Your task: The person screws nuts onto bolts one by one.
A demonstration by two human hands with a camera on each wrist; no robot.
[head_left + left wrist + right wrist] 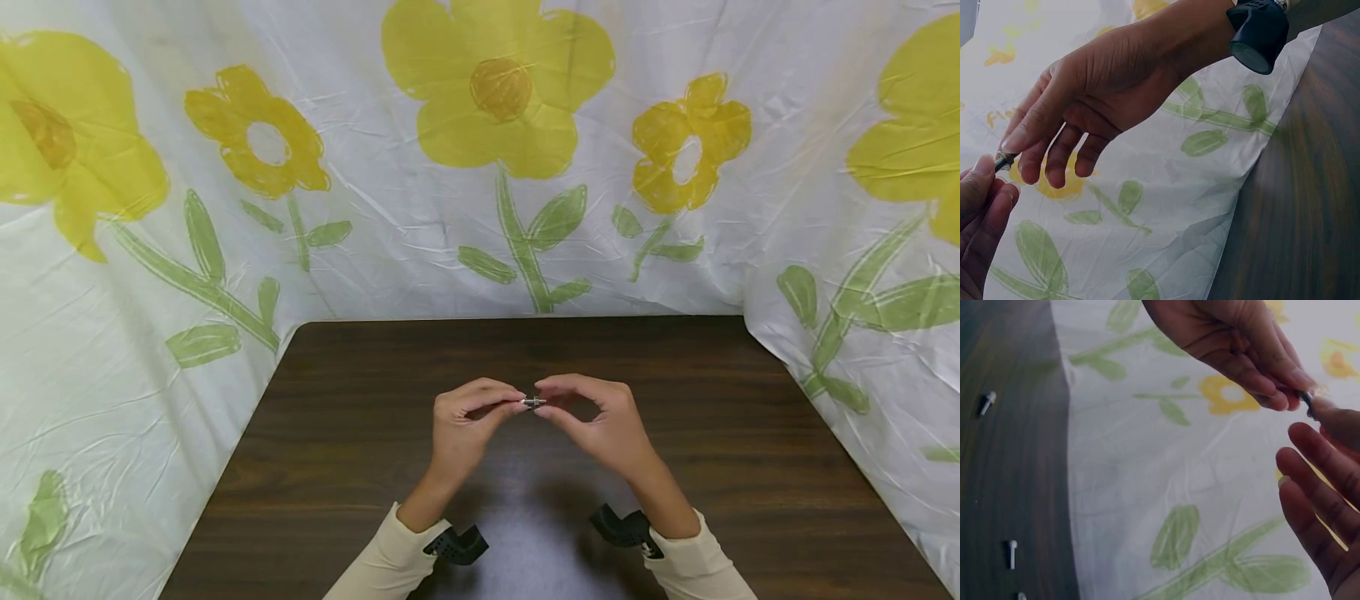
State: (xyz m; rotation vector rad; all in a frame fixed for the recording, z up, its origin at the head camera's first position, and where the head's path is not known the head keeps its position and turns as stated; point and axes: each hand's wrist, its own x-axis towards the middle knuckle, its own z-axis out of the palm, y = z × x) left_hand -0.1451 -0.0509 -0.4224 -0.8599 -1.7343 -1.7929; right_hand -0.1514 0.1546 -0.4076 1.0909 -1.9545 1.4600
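A small metal bolt (533,402) is held up over the dark table, between the two hands. The left hand (461,425) pinches one end of it between thumb and fingertips. From the other side, the right hand (603,421) has its thumb and index fingertip at the opposite end. In the left wrist view the bolt (1002,164) shows a dark shaft with a wider shiny part by the right fingertips. The right hand's other fingers (1310,487) are spread loosely below it. Fingertips hide most of the bolt.
Several more small bolts (1012,554) lie on the table in the right wrist view, near its edge. A flower-printed white cloth (360,275) hangs around the back and sides of the brown table (337,375). Each wrist carries a black camera mount (457,546).
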